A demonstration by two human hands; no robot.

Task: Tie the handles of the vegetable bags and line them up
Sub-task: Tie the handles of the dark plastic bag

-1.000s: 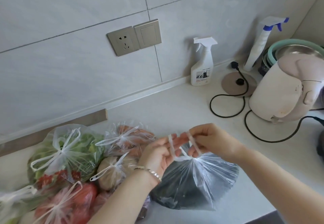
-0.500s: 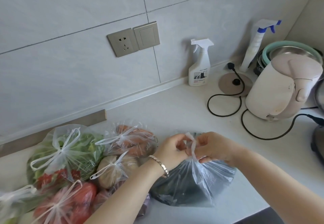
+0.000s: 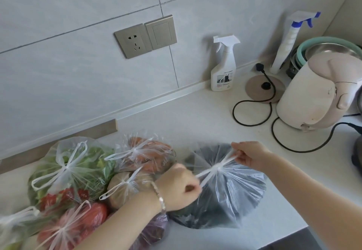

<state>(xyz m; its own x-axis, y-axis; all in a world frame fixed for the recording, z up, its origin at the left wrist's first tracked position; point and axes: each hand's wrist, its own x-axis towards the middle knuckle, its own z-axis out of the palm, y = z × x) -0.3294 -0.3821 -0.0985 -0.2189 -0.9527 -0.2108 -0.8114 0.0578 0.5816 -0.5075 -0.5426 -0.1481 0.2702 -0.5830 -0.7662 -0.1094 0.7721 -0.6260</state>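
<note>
Two hands are pulling the handles of a thin, clear plastic bag (image 3: 225, 196) in opposite directions. The bag is sitting on the pale table (image 3: 195, 120), near its front edge. It is holding something dark, almost black, whose shape is too blurred by the film to name. Its top is gathering into a tight knot (image 3: 217, 168), and fine pleats are fanning out from that knot across the bag.

The left hand (image 3: 180, 187), wearing a bracelet (image 3: 159, 196) at the wrist, is curling into a fist around one white handle strip (image 3: 203, 177) just left of the knot. The right hand (image 3: 252, 156) is pinching the other handle strip (image 3: 229, 156) above and to the right of the knot. Both strips are stretching taut.

To the left, other bags are lying clustered together with their handles already knotted: a bag of green leaves (image 3: 72, 169), a bag of orange vegetables (image 3: 145, 153), a bag of brownish round vegetables (image 3: 125, 187) and a bag of red vegetables (image 3: 72, 224). A purple bag (image 3: 154, 228) is showing partly beneath the left forearm.

Further back on the right, a cream kettle (image 3: 317, 97) and a white spray bottle (image 3: 224, 67) are standing on the table near the tiled wall.
</note>
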